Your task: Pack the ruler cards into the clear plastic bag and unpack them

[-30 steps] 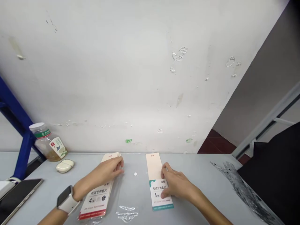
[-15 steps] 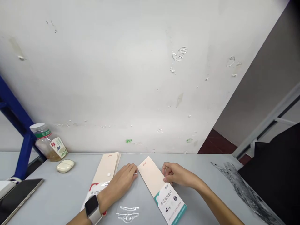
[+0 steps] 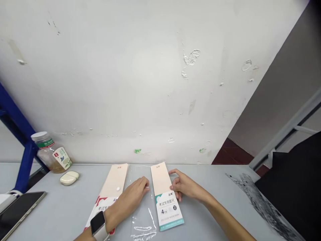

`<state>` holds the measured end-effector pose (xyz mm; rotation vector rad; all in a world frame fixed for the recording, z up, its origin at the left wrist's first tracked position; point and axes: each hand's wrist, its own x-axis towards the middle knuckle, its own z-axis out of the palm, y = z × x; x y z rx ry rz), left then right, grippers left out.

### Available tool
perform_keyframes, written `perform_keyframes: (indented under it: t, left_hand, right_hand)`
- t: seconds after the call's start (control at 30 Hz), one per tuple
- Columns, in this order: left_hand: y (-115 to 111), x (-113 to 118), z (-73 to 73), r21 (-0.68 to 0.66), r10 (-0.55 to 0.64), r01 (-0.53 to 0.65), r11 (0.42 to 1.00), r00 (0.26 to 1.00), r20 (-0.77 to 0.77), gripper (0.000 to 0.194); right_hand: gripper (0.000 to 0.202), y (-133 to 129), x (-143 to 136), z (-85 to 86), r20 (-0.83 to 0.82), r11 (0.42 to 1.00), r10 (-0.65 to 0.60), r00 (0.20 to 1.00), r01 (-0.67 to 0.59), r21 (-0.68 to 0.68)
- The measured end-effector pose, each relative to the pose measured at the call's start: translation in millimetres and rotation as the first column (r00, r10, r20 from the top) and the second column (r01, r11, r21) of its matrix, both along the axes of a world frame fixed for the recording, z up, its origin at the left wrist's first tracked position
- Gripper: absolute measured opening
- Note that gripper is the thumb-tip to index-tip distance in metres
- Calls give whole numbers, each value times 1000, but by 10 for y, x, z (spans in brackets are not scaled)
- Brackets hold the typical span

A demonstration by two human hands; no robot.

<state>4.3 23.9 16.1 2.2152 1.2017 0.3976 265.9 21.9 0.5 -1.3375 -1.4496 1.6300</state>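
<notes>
My right hand (image 3: pixel 178 184) touches the right edge of a cream packet with a teal and white label (image 3: pixel 169 209), its thumb on the edge and its fingers curled and apart. That packet lies almost upright in view on the grey table. A transparent plastic sleeve (image 3: pixel 142 214) lies flat to its left. My left hand (image 3: pixel 136 192) rests over the sleeve, fingers bent down with the tips hidden. Left of it are cream packets with a red and white label (image 3: pixel 115 180), partly covered by my left forearm, which wears a watch.
On the left stand a jar (image 3: pixel 52 155), a cream oval case (image 3: pixel 69 178) and a dark tablet (image 3: pixel 21 211) beside a blue frame (image 3: pixel 23 167). Crumpled clear plastic (image 3: pixel 260 197) lies at the right of the grey table (image 3: pixel 213 177), against the wall.
The teal-labelled packet has turned from a slant to nearly straight, its lower end swinging left. My right hand has shifted slightly left with its fingers more spread; my left hand has barely moved.
</notes>
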Motion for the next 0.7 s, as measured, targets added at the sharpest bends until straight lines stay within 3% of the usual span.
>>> perform_keyframes:
  t: [0.37,0.7]
  left_hand:
    - [-26,31,-8,-39,-24,24,999,1000,8,22]
    - [-9,27,-24,24,-90,89,996,996,5,21]
  right_hand:
    - [49,-101,-257,-64,-93,1000,-11,996,11,-5]
    - [55,-44,-45,-18,-30,995,95,995,-94,29]
